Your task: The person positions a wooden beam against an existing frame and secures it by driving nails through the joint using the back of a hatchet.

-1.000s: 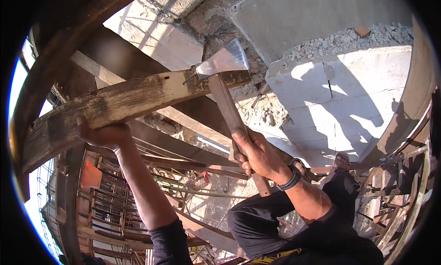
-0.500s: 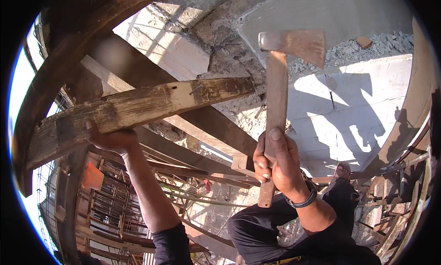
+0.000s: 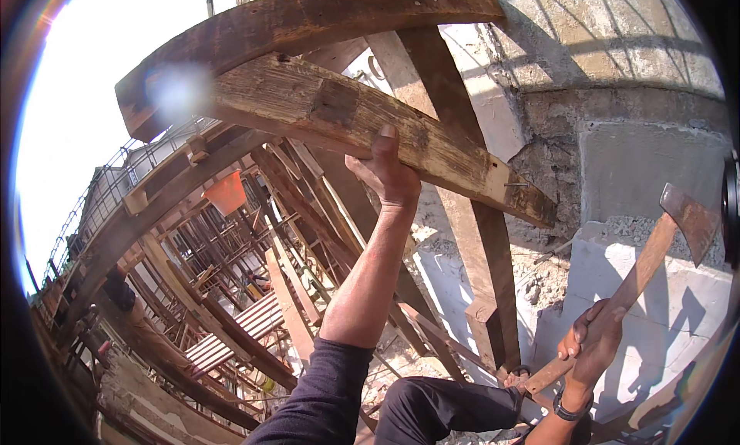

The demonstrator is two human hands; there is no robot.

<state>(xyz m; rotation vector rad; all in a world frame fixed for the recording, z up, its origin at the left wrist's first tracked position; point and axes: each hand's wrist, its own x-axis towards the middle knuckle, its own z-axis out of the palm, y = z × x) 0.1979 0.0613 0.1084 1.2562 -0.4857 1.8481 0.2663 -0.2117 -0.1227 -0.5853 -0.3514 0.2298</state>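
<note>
Sunlit timber scaffolding [image 3: 228,325] and grey masonry [image 3: 655,167] surround the weathered beam [image 3: 447,152] on my feed. I see the left hand [image 3: 391,171] clamped at the beam's underside, thumb on its near face; I judge the timber heavy, stiff and rough, best held mid-length, away from the nail [image 3: 516,184]. Right of the beam and lower, the right hand [image 3: 597,348] wraps the axe [image 3: 637,266] handle, probably head-heavy. Beyond, below the beam's left end, sits an orange bucket [image 3: 225,193].

Just one hatchet [image 3: 641,269] in the right hand [image 3: 593,343], one timber beam [image 3: 430,143] in the left hand [image 3: 391,175], one orange bucket [image 3: 225,193] further left.
</note>
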